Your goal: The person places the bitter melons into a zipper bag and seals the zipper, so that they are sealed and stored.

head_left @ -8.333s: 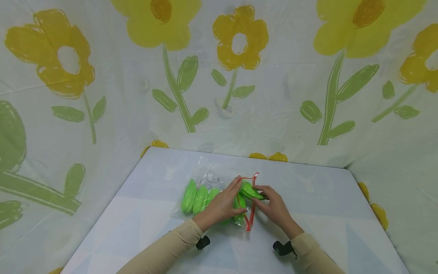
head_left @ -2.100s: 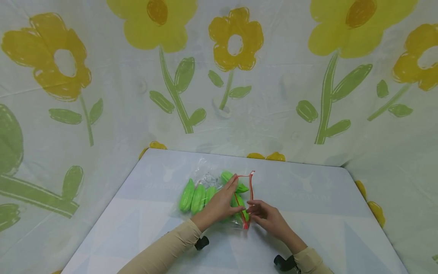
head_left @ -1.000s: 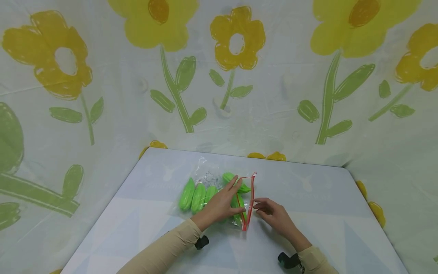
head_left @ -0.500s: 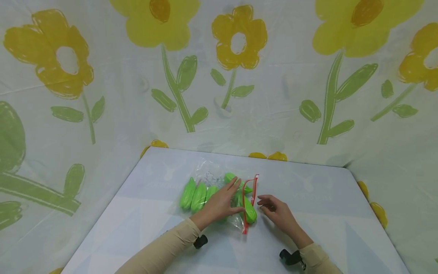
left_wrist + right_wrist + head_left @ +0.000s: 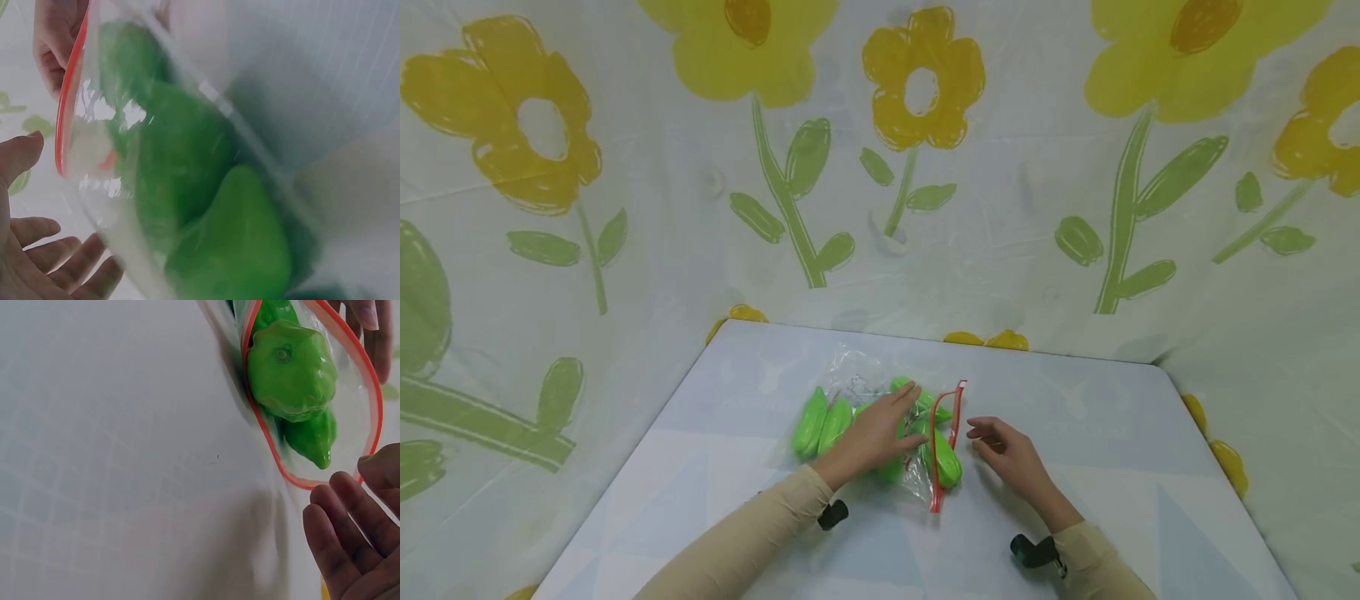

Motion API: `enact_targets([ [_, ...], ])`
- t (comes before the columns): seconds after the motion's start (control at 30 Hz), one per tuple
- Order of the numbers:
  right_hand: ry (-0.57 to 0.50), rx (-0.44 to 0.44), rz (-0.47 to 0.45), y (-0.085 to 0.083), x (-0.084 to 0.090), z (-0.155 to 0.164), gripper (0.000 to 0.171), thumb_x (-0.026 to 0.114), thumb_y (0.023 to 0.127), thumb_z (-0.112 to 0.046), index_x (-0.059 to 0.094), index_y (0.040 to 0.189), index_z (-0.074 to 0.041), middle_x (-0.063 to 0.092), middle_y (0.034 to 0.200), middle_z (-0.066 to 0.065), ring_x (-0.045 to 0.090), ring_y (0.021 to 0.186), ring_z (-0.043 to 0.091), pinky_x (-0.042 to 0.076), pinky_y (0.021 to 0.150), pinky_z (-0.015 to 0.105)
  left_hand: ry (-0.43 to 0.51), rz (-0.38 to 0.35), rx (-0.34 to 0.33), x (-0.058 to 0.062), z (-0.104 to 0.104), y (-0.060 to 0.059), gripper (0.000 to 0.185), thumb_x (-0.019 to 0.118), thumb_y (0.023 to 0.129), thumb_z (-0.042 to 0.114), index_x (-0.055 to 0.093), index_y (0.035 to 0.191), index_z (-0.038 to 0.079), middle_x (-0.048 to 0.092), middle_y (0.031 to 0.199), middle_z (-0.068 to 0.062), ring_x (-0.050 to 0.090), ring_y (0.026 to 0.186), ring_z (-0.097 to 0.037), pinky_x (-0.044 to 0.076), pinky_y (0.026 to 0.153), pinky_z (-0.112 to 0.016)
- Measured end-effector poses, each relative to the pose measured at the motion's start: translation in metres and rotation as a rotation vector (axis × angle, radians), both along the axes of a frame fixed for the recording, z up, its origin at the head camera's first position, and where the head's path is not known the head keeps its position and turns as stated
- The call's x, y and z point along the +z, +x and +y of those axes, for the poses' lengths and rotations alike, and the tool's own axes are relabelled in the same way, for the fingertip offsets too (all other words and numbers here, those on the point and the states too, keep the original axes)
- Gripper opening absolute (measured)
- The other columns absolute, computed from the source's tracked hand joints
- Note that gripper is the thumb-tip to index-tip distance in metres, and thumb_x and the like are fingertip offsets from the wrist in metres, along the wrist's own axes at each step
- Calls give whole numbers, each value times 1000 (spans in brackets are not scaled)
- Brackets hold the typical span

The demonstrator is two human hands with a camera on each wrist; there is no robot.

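Note:
A clear zip bag with a red-edged mouth (image 5: 936,487) lies on its side, its mouth facing right and gaping. Several green toy gourds (image 5: 810,425) are inside; in the right wrist view one gourd (image 5: 290,372) shows its ribbed end right at the opening. Over the middle of the bag is my left hand (image 5: 874,432), fingers straight and spread, hiding part of the gourds; whether it touches the plastic I cannot tell. My right hand (image 5: 1011,457) is just right of the mouth, fingers loosely bent, holding nothing.
The white table (image 5: 715,492) carries pale blue shapes. A curtain (image 5: 1000,250) printed with yellow flowers stands behind and along both sides. Dark wrist-camera mounts (image 5: 1033,552) hang at the sleeves (image 5: 737,533).
Earlier my right hand held a gourd at the mouth; that gourd now lies in the bag and the hand is withdrawn. The mouth has widened. My left hand has shifted slightly left.

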State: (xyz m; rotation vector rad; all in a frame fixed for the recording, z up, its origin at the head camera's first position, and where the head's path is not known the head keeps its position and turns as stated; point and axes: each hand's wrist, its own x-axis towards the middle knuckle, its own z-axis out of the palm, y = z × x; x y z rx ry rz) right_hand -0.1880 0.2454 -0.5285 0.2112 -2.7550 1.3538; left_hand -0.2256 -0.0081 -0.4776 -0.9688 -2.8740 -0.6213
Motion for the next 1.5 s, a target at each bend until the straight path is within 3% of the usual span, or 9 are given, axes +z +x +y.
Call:
enact_targets([
  [0.37, -28, 54, -19, 1, -1, -2, 34, 65, 86, -15, 59, 120, -18, 66, 99, -6, 61, 88, 9, 51, 77, 23, -38, 12, -5, 12, -3, -12, 77, 57, 85, 54, 31, 146, 15, 30, 150, -1, 36, 132, -24, 40, 100, -40],
  [0.6, -119, 189, -100, 11, 2, -8, 41, 63, 89, -20, 51, 129, -18, 67, 98, -4, 64, 87, 13, 53, 72, 24, -63, -39, -4, 9, -2, -12, 84, 62, 79, 58, 30, 147, 19, 29, 150, 0, 36, 132, -28, 40, 99, -45],
  [0.8, -186, 309, -130, 15, 1, -11, 43, 57, 93, -18, 46, 134, -14, 67, 105, 1, 64, 94, 21, 53, 74, 28, -67, -22, -19, 9, -1, -10, 85, 62, 79, 58, 29, 147, 19, 29, 150, 0, 38, 131, -27, 43, 96, -45],
  [0.9, -183, 329, -138, 16, 1, -12, 43, 57, 93, -18, 45, 135, -15, 66, 107, 1, 64, 94, 23, 54, 72, 30, -74, -17, -22, 10, -1, -9, 85, 62, 80, 58, 28, 147, 20, 29, 150, 0, 38, 131, -27, 44, 95, -44],
  [1.23, -160, 310, -106, 15, 6, -11, 43, 57, 92, -12, 45, 134, -12, 66, 107, 4, 64, 90, 22, 54, 70, 32, -86, -7, -34, 17, 0, -15, 80, 60, 83, 54, 32, 146, 14, 31, 149, -3, 38, 131, -25, 40, 101, -40],
  [1.33, -148, 277, -93, 17, 15, -14, 40, 55, 93, -9, 47, 132, -12, 67, 106, 7, 64, 89, 25, 54, 70, 36, -83, 1, -44, 21, -1, -21, 75, 61, 84, 51, 36, 144, 12, 37, 146, -4, 40, 129, -24, 38, 102, -38],
  [1.5, -120, 154, -99, 10, 12, -10, 34, 55, 94, -17, 52, 128, -17, 67, 103, 4, 63, 84, 24, 54, 67, 34, -71, -37, -46, 30, -3, -35, 65, 61, 86, 46, 44, 139, 13, 49, 137, -2, 46, 124, -20, 39, 102, -35],
])
